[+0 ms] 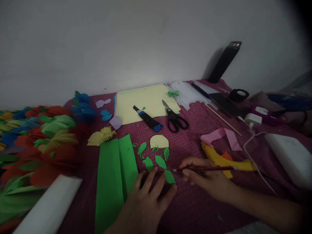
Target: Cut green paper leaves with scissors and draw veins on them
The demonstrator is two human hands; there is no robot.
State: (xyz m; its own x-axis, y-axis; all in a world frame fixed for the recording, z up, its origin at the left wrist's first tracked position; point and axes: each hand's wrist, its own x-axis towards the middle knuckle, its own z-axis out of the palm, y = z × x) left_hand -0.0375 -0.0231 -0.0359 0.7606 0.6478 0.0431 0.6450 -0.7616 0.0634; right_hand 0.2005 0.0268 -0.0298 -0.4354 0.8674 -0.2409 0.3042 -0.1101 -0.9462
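Note:
My right hand (209, 178) pinches a dark pencil (218, 168), its tip pointing left towards the small leaf shapes cut from green paper. Spread on the cloth, my left hand (146, 201) has its fingertips at the lower leaves; one green leaf (170, 177) lies by its index finger and thumb. Another green leaf (160, 162) sits just above. Left of that hand are folded green paper strips (109, 182), partly covered by it. A pale yellow paper piece (159, 141) with a rounded top rests beyond the leaves.
Black-handled scissors (175, 119) and a utility knife (148, 119) lie near yellow sheets (143, 94). Colourful paper flowers (48, 139) crowd the left side. A yellow tool (212, 154), pink strip (220, 135), wooden stick (223, 119) and white cable (251, 156) are at right.

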